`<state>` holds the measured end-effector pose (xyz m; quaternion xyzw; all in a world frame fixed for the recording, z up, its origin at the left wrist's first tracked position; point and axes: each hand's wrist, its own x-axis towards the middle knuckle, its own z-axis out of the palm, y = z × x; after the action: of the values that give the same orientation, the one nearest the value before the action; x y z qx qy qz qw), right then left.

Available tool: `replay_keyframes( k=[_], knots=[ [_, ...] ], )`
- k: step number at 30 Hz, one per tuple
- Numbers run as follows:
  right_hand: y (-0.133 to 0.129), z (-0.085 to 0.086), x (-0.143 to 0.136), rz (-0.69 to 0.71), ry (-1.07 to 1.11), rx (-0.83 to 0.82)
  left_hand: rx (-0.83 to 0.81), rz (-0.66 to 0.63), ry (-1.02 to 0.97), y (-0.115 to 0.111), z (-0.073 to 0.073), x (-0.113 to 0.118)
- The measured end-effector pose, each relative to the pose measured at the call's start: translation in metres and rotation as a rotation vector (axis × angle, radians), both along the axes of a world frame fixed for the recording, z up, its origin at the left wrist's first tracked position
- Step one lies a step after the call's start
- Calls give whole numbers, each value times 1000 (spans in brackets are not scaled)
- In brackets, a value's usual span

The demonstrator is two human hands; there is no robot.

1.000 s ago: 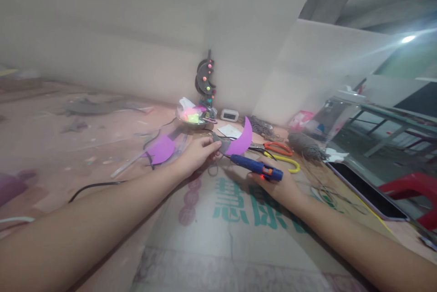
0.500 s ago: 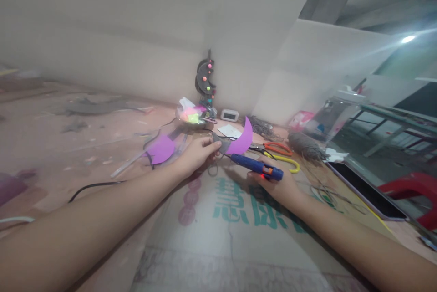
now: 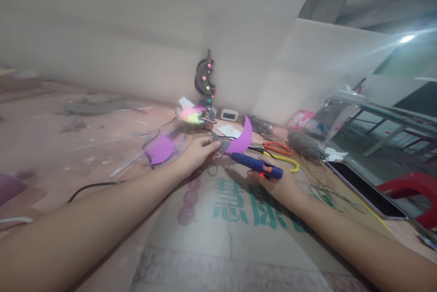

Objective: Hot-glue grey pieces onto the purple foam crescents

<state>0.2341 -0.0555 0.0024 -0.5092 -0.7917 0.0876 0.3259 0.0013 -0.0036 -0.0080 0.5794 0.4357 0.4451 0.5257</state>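
Observation:
A purple crescent point(image 3: 241, 140), its lower end wrapped in grey yarn point(image 3: 223, 145), is pinched between the thumb and fingers of my left hand point(image 3: 200, 155). My right hand point(image 3: 275, 182) is wrapped round a blue glue gun point(image 3: 254, 164) with a glowing red light. The gun's tip is at the grey-wrapped part, beside my left fingertips; whether it touches cannot be made out. A loop of grey yarn hangs below my left hand. Both hands are above a cardboard sheet point(image 3: 211, 242) with green and red print.
Scissors with orange and yellow handles point(image 3: 278, 148), a grey yarn roll point(image 3: 305, 145) and a phone point(image 3: 367, 189) are at right. Behind are a bowl point(image 3: 194, 122), a small clock point(image 3: 229, 115) and a decorated grey moon point(image 3: 205, 78). Another purple piece point(image 3: 161, 149) sits left.

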Motion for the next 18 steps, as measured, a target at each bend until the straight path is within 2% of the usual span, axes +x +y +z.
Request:
replay_keyframes(
  k=[11, 18],
  knots=[
    [2, -5, 4, -40, 28, 15, 19, 2, 6, 1, 1, 0],
    [0, -1, 0, -60, 48, -9, -7, -2, -37, 2, -1, 0]
  ],
)
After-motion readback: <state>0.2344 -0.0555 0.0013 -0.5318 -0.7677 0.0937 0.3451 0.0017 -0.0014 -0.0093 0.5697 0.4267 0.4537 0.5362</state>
